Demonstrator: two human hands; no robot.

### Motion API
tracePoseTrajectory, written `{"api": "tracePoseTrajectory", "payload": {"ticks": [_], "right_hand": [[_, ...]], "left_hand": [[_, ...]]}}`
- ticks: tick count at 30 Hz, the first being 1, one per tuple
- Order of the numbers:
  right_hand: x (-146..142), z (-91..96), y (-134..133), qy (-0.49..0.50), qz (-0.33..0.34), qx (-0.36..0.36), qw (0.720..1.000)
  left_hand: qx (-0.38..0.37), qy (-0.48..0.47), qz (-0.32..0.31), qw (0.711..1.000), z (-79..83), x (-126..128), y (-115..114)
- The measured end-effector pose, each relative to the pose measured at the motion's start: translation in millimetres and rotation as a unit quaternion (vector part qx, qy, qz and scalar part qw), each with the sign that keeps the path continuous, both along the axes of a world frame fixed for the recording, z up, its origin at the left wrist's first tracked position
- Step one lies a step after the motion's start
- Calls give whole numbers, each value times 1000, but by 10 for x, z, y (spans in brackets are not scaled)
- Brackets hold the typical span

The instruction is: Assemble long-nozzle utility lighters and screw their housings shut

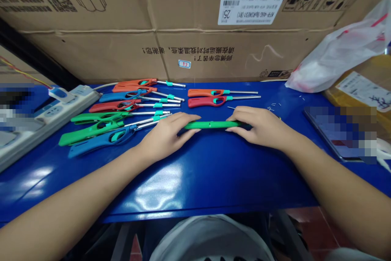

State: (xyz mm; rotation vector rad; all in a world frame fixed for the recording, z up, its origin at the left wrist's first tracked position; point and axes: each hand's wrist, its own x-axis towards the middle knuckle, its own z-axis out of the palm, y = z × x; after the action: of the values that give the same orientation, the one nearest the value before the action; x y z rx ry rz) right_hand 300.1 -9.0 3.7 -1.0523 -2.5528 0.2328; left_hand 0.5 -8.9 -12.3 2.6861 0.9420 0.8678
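Note:
Above the blue table, a green lighter [210, 124] is held level and seen edge-on, its two ends hidden by fingers. My left hand [169, 134] pinches its left end. Its right end sits between the thumb and fingers of my right hand [255, 124]. Left of my left hand lie several long-nosed lighters, among them a blue one [104, 141], a green one [91, 131] and a red one [114, 105]. Beyond the held lighter, an orange lighter [203, 92] and a red lighter [203, 101] lie side by side, metal tubes pointing right.
A cardboard wall [122, 55] closes off the table's back. At left stands a white power strip [51, 116] with a plug in it. On the right are a phone [332, 134], a plastic bag [332, 57] and a taped box [363, 94]. Small pins [270, 108] lie behind my right hand.

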Motion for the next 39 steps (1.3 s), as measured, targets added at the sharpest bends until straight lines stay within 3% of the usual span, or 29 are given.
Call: {"api": "tracePoseTrajectory", "payload": {"ticks": [3, 7, 10, 12, 15, 17, 20, 22, 27, 29, 32, 39], "right_hand": [[5, -1, -2, 10, -3, -1, 1000], [16, 30, -13, 3, -6, 1, 1000], [15, 51, -15, -7, -13, 8, 1000], [4, 45, -15, -1, -10, 19, 1000], [-44, 0, -27, 8, 11, 34, 999], [-94, -43, -47, 3, 22, 32, 999], [-162, -98, -78, -9, 39, 25, 999], [-184, -117, -89, 0, 49, 21, 999], [-180, -114, -94, 61, 48, 12, 997], [-180, -113, -102, 64, 51, 10, 997], [-193, -123, -123, 67, 63, 13, 996], [-221, -135, -147, 71, 60, 23, 995]], "left_hand": [[-2, -62, 23, 998, -7, 8, -12], [-3, -116, -13, 993, -2, 24, -30], [-86, -160, 15, 983, 21, 58, -61], [-232, -216, 57, 947, 35, 94, -79], [-454, -298, 103, 833, 31, 151, -81], [-524, -333, 126, 773, 11, 179, -72], [-566, -349, 112, 738, -15, 201, -62], [-557, -347, 74, 751, -17, 204, -63], [-401, -312, 5, 861, 2, 181, -84], [-347, -293, -13, 891, 5, 171, -98], [-311, -275, -27, 909, 7, 166, -122], [-291, -267, -21, 918, 9, 175, -169]]}}
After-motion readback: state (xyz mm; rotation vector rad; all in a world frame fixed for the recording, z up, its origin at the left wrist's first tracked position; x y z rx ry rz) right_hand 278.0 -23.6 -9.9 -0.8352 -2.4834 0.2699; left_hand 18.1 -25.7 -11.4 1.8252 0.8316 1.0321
